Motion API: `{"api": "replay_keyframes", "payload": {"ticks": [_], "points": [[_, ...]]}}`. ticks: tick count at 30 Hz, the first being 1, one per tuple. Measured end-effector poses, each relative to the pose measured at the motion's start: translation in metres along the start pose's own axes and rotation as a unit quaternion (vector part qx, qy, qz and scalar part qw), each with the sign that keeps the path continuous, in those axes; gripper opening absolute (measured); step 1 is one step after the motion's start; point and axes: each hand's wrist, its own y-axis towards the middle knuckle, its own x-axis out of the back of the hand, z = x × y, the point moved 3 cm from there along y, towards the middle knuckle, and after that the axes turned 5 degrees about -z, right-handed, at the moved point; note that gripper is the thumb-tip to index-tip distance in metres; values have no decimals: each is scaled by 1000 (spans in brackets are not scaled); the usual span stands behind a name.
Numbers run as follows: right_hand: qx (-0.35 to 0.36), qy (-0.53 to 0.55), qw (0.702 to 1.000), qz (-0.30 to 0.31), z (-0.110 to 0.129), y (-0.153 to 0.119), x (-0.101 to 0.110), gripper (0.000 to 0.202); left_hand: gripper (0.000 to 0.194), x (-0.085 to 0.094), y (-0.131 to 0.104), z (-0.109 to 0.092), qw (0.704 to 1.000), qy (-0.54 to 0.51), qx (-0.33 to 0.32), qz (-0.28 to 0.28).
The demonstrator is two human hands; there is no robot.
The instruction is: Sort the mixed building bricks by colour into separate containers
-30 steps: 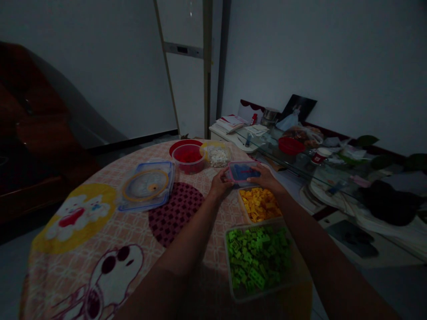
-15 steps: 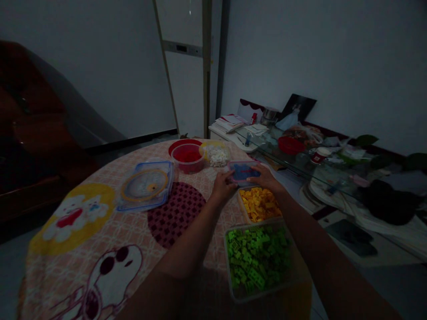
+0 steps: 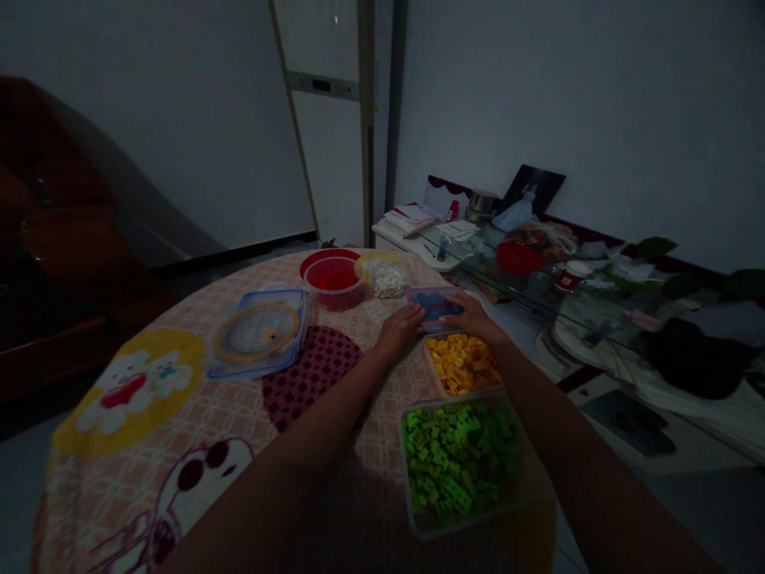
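Observation:
A clear plastic box of blue pieces (image 3: 435,303) sits at the far right of the round table, just behind a box of yellow bricks (image 3: 463,363). My left hand (image 3: 402,327) grips its near left corner, fingers together along the rim. On the opposite side, my right hand (image 3: 472,315) holds the right edge, with fingertips reaching over the top. Closer to me stands a larger clear box of green bricks (image 3: 457,454), beneath my right forearm. Whether a lid covers the blue pieces is hard to make out in the dim light.
Behind stand a red-filled round tub (image 3: 333,283) and a container of white pieces (image 3: 388,277). A blue-rimmed lid (image 3: 287,355) with a wooden hoop (image 3: 224,343) lies left. A cluttered glass shelf (image 3: 478,259) borders the table's right side.
My left hand's fingers have flattened and shifted forward along the box's left rim. The right hand stays on the right edge. The box has barely moved.

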Motion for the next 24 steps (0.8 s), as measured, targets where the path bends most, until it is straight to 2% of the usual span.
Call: {"api": "replay_keyframes", "payload": {"ticks": [3,6,9,13,16,18,21,24], "points": [[-6,-38,999,34,1,-3,2,70,38,2,-2,-3,1000,13,-21,-10],[36,-80,994,62,6,-9,3,79,36,3,-3,-5,998,29,-43,-24],[49,-113,989,78,10,-17,3,85,36,2,-5,-5,996,47,-65,-37],[53,-107,990,72,13,-23,4,76,35,0,-6,-5,994,53,-85,-49],[58,-58,995,50,8,-18,9,61,38,-1,-7,-5,993,45,-93,-50],[35,-20,999,19,0,-11,12,53,41,-1,-8,-6,994,41,-91,-53],[-36,2,999,-21,-14,2,13,47,38,0,-9,-6,993,43,-87,-61],[-64,9,998,-11,-18,14,10,46,36,0,-8,-7,995,40,-78,-51]]}}
